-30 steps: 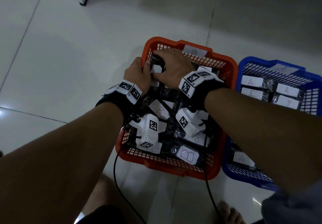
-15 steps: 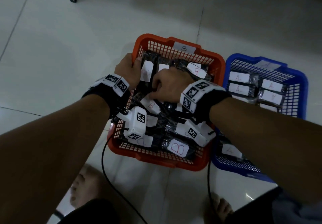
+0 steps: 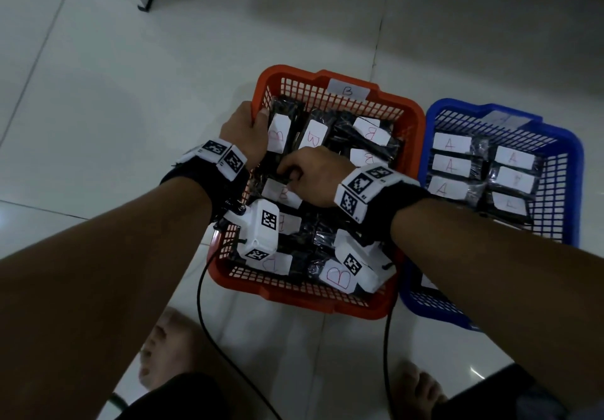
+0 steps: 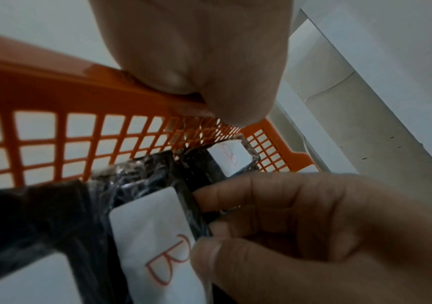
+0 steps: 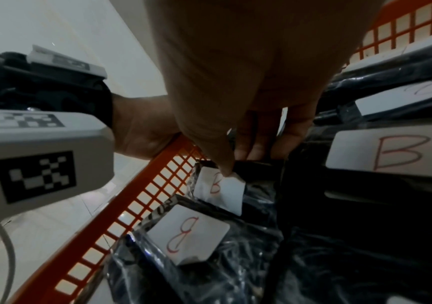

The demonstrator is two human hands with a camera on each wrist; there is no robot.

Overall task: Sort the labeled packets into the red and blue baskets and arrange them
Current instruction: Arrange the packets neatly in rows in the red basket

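The red basket (image 3: 327,302) marked B holds several black packets with white B labels. To its right, the blue basket (image 3: 575,164) holds packets labelled A (image 3: 451,143). My left hand (image 3: 243,132) grips the red basket's left rim (image 4: 53,82) near the far corner, thumb inside. My right hand (image 3: 294,174) reaches into the red basket's left middle and pinches a B packet (image 3: 281,192) at its far end. The right wrist view shows the thumb and fingertips (image 5: 246,152) closed on that packet (image 5: 219,189). In the left wrist view its label (image 4: 152,236) lies beside the curled fingers (image 4: 287,226).
Both baskets stand side by side, touching, on a white tiled floor. A white furniture leg (image 3: 145,4) stands at the far left. My bare feet (image 3: 163,347) and two black cables (image 3: 202,305) lie in front of the red basket.
My right hand has drawn back from the red basket's far left corner to its left middle and taken a B packet. The left hand stays on the rim.
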